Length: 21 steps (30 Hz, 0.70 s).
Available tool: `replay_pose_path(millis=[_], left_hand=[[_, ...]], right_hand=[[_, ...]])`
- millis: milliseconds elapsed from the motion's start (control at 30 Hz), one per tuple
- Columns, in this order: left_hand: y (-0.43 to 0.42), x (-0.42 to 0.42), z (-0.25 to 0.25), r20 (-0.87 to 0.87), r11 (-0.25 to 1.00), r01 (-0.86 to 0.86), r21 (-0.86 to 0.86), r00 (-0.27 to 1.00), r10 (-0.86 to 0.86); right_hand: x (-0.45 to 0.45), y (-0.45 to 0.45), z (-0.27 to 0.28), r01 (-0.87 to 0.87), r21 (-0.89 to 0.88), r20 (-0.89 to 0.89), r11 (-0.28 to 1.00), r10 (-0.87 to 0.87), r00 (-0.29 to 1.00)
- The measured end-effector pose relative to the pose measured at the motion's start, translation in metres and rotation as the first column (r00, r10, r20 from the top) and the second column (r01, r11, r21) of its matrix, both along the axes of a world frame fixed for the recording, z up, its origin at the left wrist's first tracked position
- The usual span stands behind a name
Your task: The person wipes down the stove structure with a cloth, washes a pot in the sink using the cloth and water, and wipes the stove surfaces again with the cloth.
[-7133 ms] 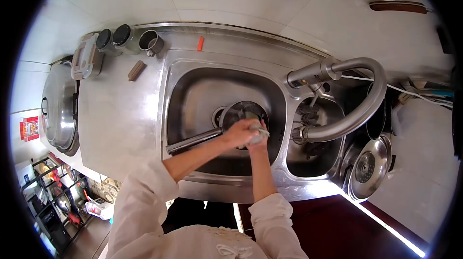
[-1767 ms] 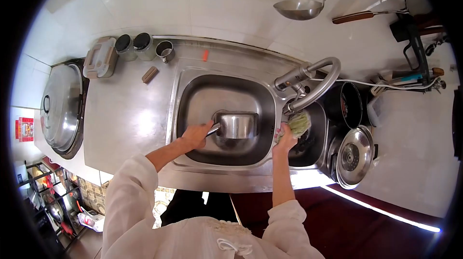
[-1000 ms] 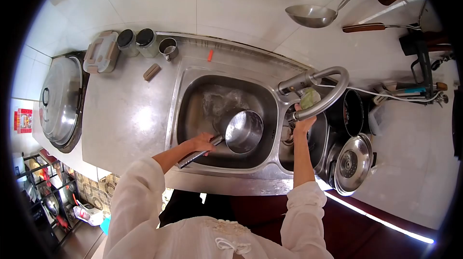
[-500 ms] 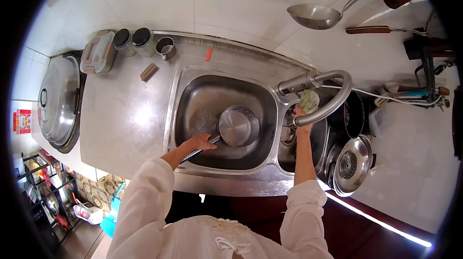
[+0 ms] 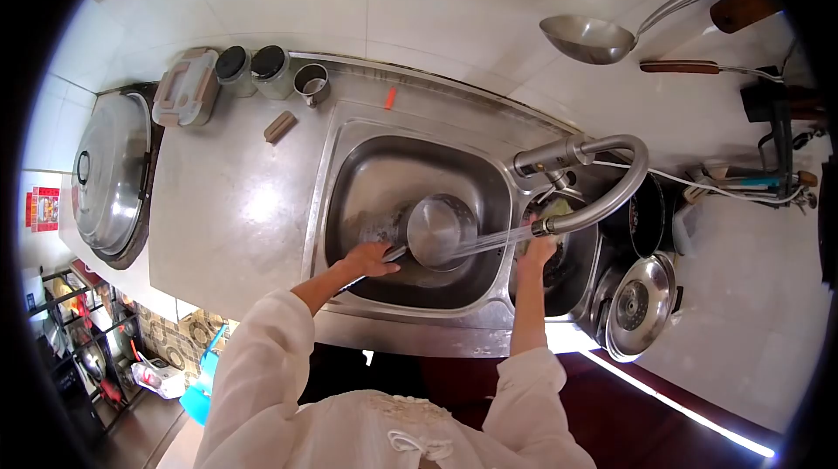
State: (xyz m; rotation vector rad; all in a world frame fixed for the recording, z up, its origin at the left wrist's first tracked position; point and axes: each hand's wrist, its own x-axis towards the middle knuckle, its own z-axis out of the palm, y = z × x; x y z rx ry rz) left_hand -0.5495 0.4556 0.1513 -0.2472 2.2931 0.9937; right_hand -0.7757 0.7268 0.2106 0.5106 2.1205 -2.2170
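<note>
A metal saucepan (image 5: pixel 441 229) sits in the large left basin (image 5: pixel 375 163), its handle gripped by my left hand (image 5: pixel 370 259). Water streams leftward from the faucet (image 5: pixel 642 181) into the pan. My right hand (image 5: pixel 539 248) is over the small right basin (image 5: pixel 572 281), closed around a greenish cloth (image 5: pixel 557 208) that is partly hidden behind the faucet's spout. The fingers of that hand are near the spout's end; whether they touch it is unclear.
On the left counter (image 5: pixel 218 189) stand a lidded container (image 5: pixel 186 89), two jars (image 5: pixel 272 76), a metal cup (image 5: pixel 312 85) and a brown block (image 5: pixel 280 127). A large lidded pan (image 5: pixel 113 176) is far left. Pots and a metal lid (image 5: pixel 642 307) are at right; a ladle (image 5: pixel 589 38) hangs above.
Water now streams from the spout toward the pan. My right hand and the cloth have moved down and left from beside the faucet's base. Earlier, both hands were together over the large basin.
</note>
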Motion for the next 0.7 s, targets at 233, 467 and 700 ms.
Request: replay_pose_path(millis=[233,467,700], left_hand=[[-0.004,0.008,0.037,0.063,0.995,0.074,-0.060,0.996,-0.070],[0.003,0.014,0.013,-0.052,0.993,0.101,-0.056,0.993,-0.104],[0.022,0.018,0.039,-0.168,0.978,-0.049,-0.203,0.986,0.015]], right_hand=[[0.098,0.014,0.019,0.299,-0.392,0.377,0.870,-0.144,0.915],[0.175,0.034,0.034,0.374,-0.499,0.424,0.782,-0.156,0.892],[0.211,0.022,0.068,0.244,-0.423,0.413,0.873,-0.054,0.909]])
